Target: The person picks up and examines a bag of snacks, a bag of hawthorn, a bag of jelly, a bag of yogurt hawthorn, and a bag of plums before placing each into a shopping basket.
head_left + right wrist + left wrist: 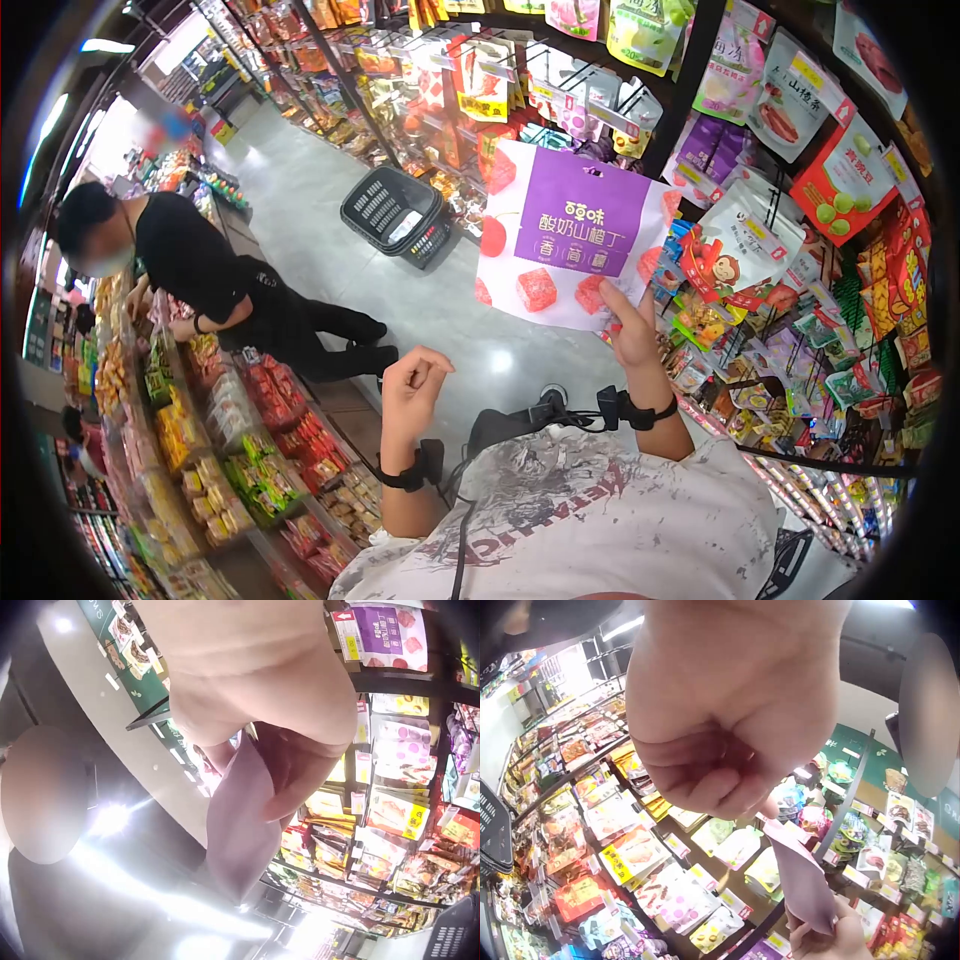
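A purple and white snack pouch with pictures of red cubes is held up in the right hand, thumb on its front at the lower right corner. In the right wrist view the pouch is seen edge-on between the thumb and fingers of the right hand. The left hand is raised to the left of and below the pouch, its fingers curled in and holding nothing. The left wrist view shows the left hand with curled fingers, and the pouch beyond them.
A dark shopping basket stands on the grey floor. Racks of hanging snack pouches rise ahead and to the right. At the left, a person in black leans over bins of packaged snacks.
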Action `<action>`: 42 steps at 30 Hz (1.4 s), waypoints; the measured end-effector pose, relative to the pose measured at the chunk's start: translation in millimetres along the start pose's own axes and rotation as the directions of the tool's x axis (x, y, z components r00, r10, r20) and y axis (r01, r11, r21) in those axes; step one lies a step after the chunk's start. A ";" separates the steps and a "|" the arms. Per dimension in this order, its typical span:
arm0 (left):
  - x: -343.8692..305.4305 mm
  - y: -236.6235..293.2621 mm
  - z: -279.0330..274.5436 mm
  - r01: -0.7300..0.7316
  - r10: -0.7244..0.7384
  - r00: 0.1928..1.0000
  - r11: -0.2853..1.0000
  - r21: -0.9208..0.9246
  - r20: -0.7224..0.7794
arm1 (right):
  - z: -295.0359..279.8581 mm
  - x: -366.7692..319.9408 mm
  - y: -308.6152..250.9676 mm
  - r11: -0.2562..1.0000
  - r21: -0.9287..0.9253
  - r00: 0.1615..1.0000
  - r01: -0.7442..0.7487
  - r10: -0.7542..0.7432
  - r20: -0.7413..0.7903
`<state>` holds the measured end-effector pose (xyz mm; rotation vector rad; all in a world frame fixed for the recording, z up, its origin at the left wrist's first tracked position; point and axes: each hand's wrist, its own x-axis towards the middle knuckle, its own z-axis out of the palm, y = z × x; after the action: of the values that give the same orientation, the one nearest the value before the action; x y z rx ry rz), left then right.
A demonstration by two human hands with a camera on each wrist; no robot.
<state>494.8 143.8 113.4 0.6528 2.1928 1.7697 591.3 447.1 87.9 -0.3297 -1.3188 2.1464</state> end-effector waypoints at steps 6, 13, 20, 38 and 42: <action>68.2 -17.0 -27.1 0.047 -0.012 0.988 0.973 -0.225 0.154 | 27.1 14.8 15.1 0.998 -0.036 0.992 0.047 -0.051 -0.118; 134.7 -27.1 -68.5 -0.075 0.121 0.930 0.987 -0.142 0.347 | 72.4 -1.3 38.2 0.989 -0.119 0.949 0.087 -0.118 -0.291; 171.0 -56.1 -93.0 0.017 0.117 0.856 0.967 -0.254 0.503 | 119.7 -19.0 55.1 0.965 -0.243 0.931 0.097 -0.174 -0.320; 157.9 -68.7 -78.8 0.016 0.154 0.681 0.974 -0.225 0.716 | 154.2 -90.3 61.5 0.928 -0.374 0.950 -0.004 -0.113 -0.291; 129.3 -32.5 -43.9 -0.266 0.272 0.763 0.959 -0.098 0.587 | 136.0 -102.8 59.1 0.900 -0.430 0.920 -0.074 -0.105 -0.378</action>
<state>356.3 164.0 103.1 1.3700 1.7074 1.4068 584.9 266.8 91.6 -0.8813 -1.5341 1.6274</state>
